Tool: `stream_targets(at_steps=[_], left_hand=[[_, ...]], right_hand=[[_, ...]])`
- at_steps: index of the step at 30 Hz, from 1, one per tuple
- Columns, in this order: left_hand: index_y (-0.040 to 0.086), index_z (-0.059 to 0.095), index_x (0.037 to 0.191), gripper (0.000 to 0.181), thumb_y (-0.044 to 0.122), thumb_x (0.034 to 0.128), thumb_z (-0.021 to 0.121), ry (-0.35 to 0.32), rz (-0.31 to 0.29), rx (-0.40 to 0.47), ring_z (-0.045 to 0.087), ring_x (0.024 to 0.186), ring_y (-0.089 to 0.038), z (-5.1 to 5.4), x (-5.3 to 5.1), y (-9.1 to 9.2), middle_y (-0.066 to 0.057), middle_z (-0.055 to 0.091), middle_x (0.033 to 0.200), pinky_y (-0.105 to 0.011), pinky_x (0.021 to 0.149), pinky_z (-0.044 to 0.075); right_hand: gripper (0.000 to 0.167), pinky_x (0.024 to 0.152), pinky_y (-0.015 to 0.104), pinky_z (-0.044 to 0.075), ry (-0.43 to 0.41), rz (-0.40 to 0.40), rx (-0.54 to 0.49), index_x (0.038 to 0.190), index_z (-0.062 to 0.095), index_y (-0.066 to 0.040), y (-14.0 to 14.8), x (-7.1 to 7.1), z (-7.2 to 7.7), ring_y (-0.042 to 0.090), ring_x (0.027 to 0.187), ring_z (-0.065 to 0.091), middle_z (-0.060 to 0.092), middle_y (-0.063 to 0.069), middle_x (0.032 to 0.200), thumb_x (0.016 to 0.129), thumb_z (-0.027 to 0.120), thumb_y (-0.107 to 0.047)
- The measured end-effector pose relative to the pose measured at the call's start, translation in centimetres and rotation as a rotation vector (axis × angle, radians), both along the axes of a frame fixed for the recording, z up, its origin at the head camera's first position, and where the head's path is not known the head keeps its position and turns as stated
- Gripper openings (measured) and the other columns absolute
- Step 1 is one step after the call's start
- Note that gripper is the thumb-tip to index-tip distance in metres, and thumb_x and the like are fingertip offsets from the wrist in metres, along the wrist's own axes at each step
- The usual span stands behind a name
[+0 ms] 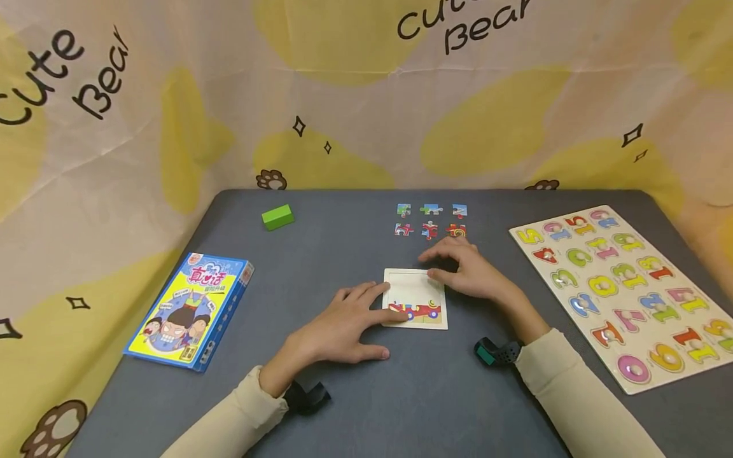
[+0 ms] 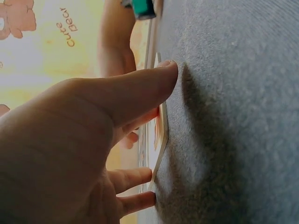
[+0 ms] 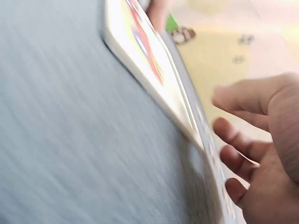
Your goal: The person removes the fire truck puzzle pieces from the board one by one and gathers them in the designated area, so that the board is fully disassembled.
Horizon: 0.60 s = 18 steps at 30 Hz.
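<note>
I reckon the spread left hand (image 1: 342, 323) steadies the puzzle board (image 1: 413, 289) from nine o'clock; the right hand (image 1: 471, 273), loose, empty, hovers near one, pieces (image 1: 431, 208) handy at twelve

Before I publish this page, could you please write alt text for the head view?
A person's left hand touches a small puzzle frame with a red vehicle pictured along its bottom, while the right hand is by its top right corner. Beyond lie six loose puzzle pieces; a green block and an illustrated box are at left, a number board at right.
</note>
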<state>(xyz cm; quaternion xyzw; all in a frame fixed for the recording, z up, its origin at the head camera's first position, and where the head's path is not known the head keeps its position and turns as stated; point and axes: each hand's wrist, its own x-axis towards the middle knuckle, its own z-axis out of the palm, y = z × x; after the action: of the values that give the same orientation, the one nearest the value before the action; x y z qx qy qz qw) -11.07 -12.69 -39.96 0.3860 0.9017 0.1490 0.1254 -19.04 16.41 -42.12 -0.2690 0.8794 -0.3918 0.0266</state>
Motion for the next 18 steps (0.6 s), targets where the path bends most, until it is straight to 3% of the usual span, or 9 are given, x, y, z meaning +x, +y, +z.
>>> stream_targets(at_steps=[4,11,18], left_hand=[[0.037,0.059,0.14,0.052,0.048,0.0913,0.072,-0.024,0.017,0.055,0.033,0.15,-0.032,0.2,-0.5,-0.1,-0.009,0.038,0.163,-0.06,0.112,0.03],[0.024,0.062,0.13,0.045,0.041,0.0903,0.076,-0.025,0.103,0.171,0.039,0.146,-0.027,-0.1,-2.1,-0.2,-0.003,0.049,0.156,-0.058,0.109,0.033],[0.024,0.061,0.128,0.052,0.045,0.0847,0.081,-0.004,0.13,0.137,0.026,0.154,-0.04,-0.9,-4.1,-0.5,0.002,0.046,0.16,-0.06,0.113,0.025]], right_hand=[[0.027,0.085,0.043,0.024,-0.001,0.115,0.037,0.113,0.077,-0.021,-1.4,1.4,0.4,0.02,0.1,0.046,0.068,-0.001,0.105,0.088,0.075,-0.015],[0.024,0.08,0.038,0.023,0.048,0.211,0.084,0.107,0.079,-0.022,-2.8,2.9,0.6,0.016,0.092,0.043,0.066,-0.004,0.1,0.084,0.079,-0.016],[0.032,0.077,0.036,0.022,0.067,0.232,0.139,0.114,0.079,-0.02,-3.7,3.5,0.4,0.012,0.085,0.038,0.062,-0.004,0.095,0.082,0.08,-0.014]])
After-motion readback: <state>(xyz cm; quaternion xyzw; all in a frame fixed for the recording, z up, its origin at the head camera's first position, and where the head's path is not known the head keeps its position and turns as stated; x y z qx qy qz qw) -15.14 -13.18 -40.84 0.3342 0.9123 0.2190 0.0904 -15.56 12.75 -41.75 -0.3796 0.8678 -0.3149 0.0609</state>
